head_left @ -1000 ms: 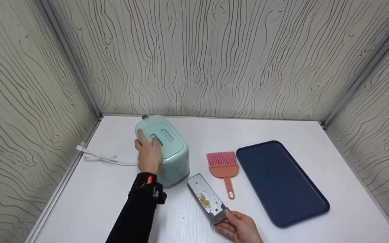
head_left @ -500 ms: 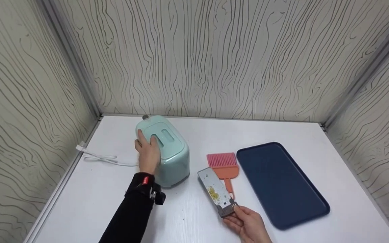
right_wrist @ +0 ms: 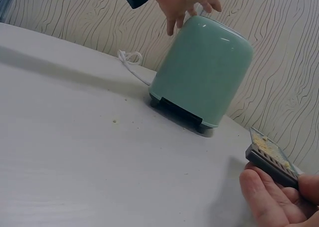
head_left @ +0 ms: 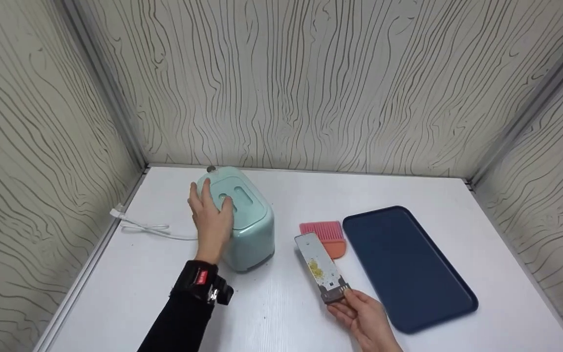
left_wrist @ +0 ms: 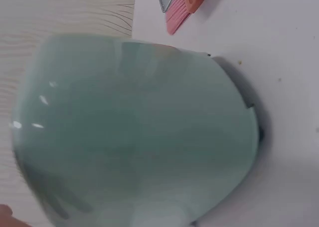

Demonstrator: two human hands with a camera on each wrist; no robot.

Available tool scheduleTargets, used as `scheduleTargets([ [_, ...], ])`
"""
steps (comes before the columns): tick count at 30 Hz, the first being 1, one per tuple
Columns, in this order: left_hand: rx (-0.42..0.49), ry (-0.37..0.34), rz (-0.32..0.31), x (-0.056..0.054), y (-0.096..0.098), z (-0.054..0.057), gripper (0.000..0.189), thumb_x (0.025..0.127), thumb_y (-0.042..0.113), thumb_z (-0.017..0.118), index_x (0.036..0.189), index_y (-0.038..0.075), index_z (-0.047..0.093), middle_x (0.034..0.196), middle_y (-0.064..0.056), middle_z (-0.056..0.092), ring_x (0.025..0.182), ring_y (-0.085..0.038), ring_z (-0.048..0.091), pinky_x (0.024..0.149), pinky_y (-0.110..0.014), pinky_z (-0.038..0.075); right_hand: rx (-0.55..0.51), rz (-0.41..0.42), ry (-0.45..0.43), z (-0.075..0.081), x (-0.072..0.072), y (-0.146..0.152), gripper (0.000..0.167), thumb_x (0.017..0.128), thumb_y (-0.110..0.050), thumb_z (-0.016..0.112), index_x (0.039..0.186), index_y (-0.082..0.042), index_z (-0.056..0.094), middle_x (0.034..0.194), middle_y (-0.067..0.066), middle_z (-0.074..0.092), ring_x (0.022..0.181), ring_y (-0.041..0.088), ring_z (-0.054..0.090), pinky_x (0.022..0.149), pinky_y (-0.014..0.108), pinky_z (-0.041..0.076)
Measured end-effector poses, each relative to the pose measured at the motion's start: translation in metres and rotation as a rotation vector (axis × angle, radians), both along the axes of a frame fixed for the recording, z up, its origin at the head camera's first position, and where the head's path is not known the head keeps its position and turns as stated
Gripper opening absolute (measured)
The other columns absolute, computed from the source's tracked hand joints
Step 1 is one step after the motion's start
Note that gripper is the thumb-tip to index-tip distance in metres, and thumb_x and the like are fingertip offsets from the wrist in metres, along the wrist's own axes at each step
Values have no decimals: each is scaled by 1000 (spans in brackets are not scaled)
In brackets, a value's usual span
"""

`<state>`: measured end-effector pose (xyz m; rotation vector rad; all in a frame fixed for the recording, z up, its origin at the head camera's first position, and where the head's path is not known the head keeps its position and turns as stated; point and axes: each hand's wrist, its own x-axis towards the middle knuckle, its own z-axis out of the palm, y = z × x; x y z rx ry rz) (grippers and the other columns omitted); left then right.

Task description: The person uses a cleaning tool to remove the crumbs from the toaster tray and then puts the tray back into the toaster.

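Observation:
A mint-green toaster [head_left: 249, 244] with a lid-like top and two slots stands at the left of the table. My left hand [head_left: 211, 225] is at its top left edge, fingers spread and loosely bent, holding nothing; whether they touch the top I cannot tell. My right hand [head_left: 364, 318] pinches the dark end of a crumb tray [head_left: 321, 266] between thumb and fingers. The tray is raised off the table, with yellow crumbs on its metal surface. At the toaster's lower end, a dark slot [right_wrist: 182, 112] shows in the right wrist view.
Under the raised tray lies a brush with pink bristles [head_left: 321, 229] and an orange dustpan-shaped head [head_left: 337, 248]; its handle is hidden. A navy rectangular tray [head_left: 411, 269] lies at the right. The white cord [head_left: 157, 232] runs left from the toaster. Small crumbs [right_wrist: 114, 121] dot the tabletop.
My right hand has carried the crumb tray up and to the right, from beside the toaster to over the brush. My left hand has shifted slightly left on the toaster, its fingers loosening.

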<state>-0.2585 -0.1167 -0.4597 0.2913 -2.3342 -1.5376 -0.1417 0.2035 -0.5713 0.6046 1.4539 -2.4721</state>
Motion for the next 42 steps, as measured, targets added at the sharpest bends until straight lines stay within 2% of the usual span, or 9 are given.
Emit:
scheduleTargets([
  [5, -149, 329, -44, 25, 20, 19, 48, 97, 7, 55, 145, 2, 51, 164, -16, 24, 155, -44, 4, 122, -60, 17, 21, -21, -13, 2, -3, 0, 31, 108, -8, 48, 128, 15, 42, 91, 16, 74, 84, 24, 76, 85, 42, 60],
  [8, -210, 532, -97, 42, 35, 25, 42, 94, -2, 57, 136, 0, 59, 152, -17, 43, 151, -39, 26, 119, -54, 30, 43, -35, -20, 2, -4, -1, 35, 108, -9, 49, 131, 16, 42, 91, 16, 73, 84, 23, 76, 84, 41, 60],
  [12, -238, 648, -206, 63, 59, 23, 39, 91, -6, 60, 129, 1, 64, 131, -11, 63, 127, -26, 56, 106, -41, 48, 62, -55, -23, 4, -5, -1, 41, 107, -11, 51, 135, 17, 40, 92, 16, 74, 85, 23, 75, 84, 40, 61],
  [16, -216, 526, -363, 83, 84, 7, 33, 93, -3, 61, 125, 3, 66, 111, -4, 73, 102, -15, 67, 82, -29, 57, 61, -62, -17, 6, -5, -2, 42, 108, -12, 51, 136, 17, 39, 94, 17, 74, 86, 23, 76, 85, 40, 60],
  [20, -160, 249, -509, 96, 108, -17, 28, 97, 6, 61, 124, 8, 67, 99, 0, 74, 85, -6, 64, 70, -22, 54, 54, -49, -4, 9, -6, -4, 41, 109, -13, 49, 135, 17, 40, 96, 18, 75, 89, 23, 76, 85, 40, 60],
  [23, -97, 61, -560, 100, 123, -34, 27, 97, 13, 61, 123, 9, 68, 91, 5, 73, 76, -1, 61, 66, -21, 51, 48, -37, 18, 12, -5, -6, 39, 109, -14, 49, 133, 16, 41, 97, 18, 75, 90, 23, 76, 85, 39, 60],
  [30, 125, -199, -565, 102, 145, -62, 22, 96, 22, 66, 111, 7, 65, 77, 4, 67, 60, -6, 60, 52, -24, 44, 22, -39, 37, 14, -4, -8, 37, 109, -13, 49, 132, 14, 45, 98, 17, 76, 92, 22, 76, 85, 39, 60],
  [37, 194, -274, -447, 107, 155, -77, 19, 94, 25, 69, 96, 13, 55, 67, 5, 59, 50, -9, 55, 47, -25, 41, 4, -61, 41, 14, -3, -9, 35, 109, -13, 49, 131, 14, 44, 98, 16, 75, 91, 23, 75, 86, 39, 60],
  [42, 246, -360, -437, 108, 158, -86, 24, 94, 32, 68, 95, 13, 54, 69, 1, 61, 51, -12, 56, 43, -23, 41, 21, -71, 44, 14, -3, -11, 35, 109, -13, 48, 131, 14, 43, 96, 16, 75, 90, 22, 75, 85, 40, 60],
])
